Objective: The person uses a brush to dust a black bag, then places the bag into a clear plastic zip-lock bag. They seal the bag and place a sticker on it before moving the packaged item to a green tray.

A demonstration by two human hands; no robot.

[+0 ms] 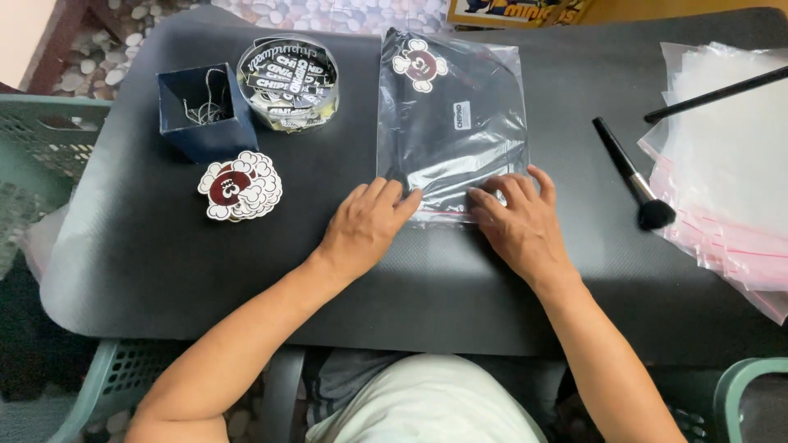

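Glossy plastic bag [451, 123], hands pressing flat

**Packages and labels on the dark mat**

Clear zip bag [450, 123] at centre, holding a dark garment; white-and-maroon flower-shaped tag [420, 66] at its top, small white label [461, 113] mid-bag. Stack of matching flower-shaped tags [240, 186] left of it. Round clear tub [287, 82] of black-and-white labels behind. Navy square box [205, 111] beside the tub. Pile of empty clear bags [726, 172], pink-striped seals, right. Yellow printed box [513, 11] at top edge.
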